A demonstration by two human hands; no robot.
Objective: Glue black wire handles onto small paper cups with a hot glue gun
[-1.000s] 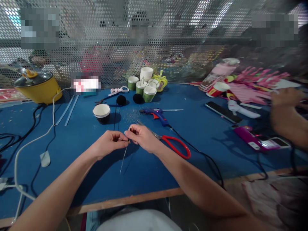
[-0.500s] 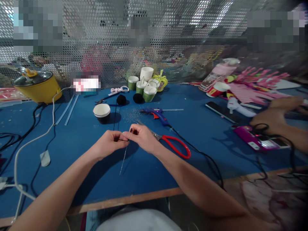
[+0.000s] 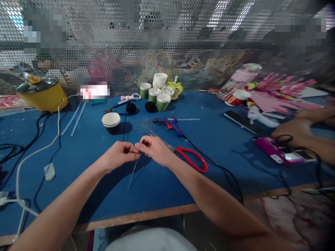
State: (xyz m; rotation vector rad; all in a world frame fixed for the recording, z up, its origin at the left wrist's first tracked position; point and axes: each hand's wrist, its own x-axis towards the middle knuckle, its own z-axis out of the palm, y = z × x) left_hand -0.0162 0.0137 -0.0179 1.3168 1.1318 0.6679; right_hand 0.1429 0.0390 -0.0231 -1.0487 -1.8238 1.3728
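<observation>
My left hand (image 3: 123, 152) and my right hand (image 3: 152, 149) meet fingertip to fingertip above the blue table, both pinching. Between them is a thin twisted wire (image 3: 133, 170), its silvery end hanging below the fingertips. A small dark piece of it shows at the right fingers; the rest is hidden. A thin black strand (image 3: 125, 125) runs from behind my left hand up to a black pom-pom (image 3: 131, 108). Another black pom-pom (image 3: 150, 107) lies beside that one. Red-handled scissors (image 3: 192, 158) lie partly behind my right wrist, their blades pointing away from me.
A black-and-white cup (image 3: 111, 122) stands beyond my left hand. A blue glue gun (image 3: 171, 124) trails its cable rightward. Small green cups (image 3: 162, 101) stand at the back. Left is a yellow pot (image 3: 42, 96); right, a phone (image 3: 242, 122), a purple pack (image 3: 277, 150) and another person's arm (image 3: 306, 132).
The fingertips of my right hand have shifted slightly against the left ones. The hanging wire end has swung a little to the left.
</observation>
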